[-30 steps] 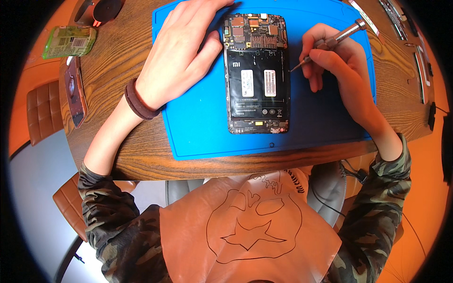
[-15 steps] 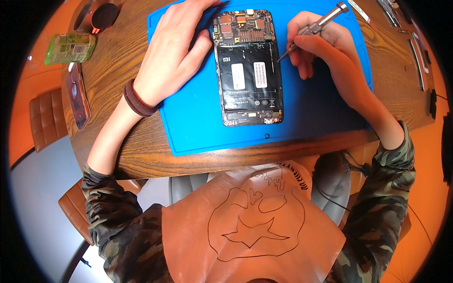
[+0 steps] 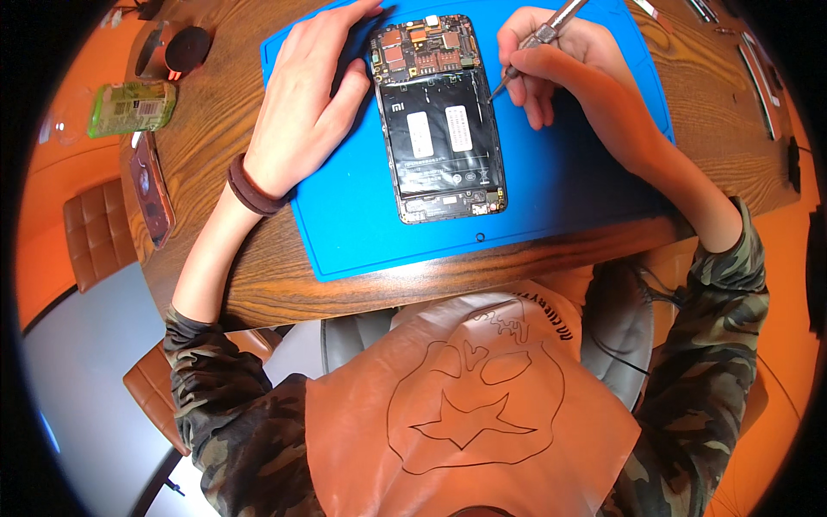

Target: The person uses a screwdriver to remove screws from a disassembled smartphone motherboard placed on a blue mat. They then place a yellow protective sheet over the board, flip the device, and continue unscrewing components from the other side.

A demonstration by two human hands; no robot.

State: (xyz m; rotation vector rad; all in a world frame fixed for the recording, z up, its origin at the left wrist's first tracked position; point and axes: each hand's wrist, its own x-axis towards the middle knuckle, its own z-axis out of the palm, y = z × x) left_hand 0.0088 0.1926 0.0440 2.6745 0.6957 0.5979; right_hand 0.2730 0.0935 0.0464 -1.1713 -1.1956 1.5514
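Observation:
An opened phone (image 3: 441,177) lies upright on a blue mat (image 3: 362,246), its back cover off. At its far end a bare circuit board (image 3: 428,47) shows, and a black battery with two white labels fills the middle. My left hand (image 3: 301,108) rests open on the mat along the phone's left side, fingers stretched away from me. In my right hand (image 3: 573,65) a silver screwdriver (image 3: 546,34) is gripped between thumb and fingers. Its thin tip points down-left to the phone's right edge, beside the battery; whether it touches cannot be told.
A small dark ring (image 3: 480,238) sits on the mat near its front edge. To the left on the wooden table (image 3: 207,129) are another phone (image 3: 151,185), a green package (image 3: 129,109) and a dark round object (image 3: 187,50). A flat slab (image 3: 758,86) lies far right.
The whole view has shifted slightly, and the opened phone appears a little further left and tilted. My right hand keeps its grip on the screwdriver at the phone's right edge; my left hand stays open.

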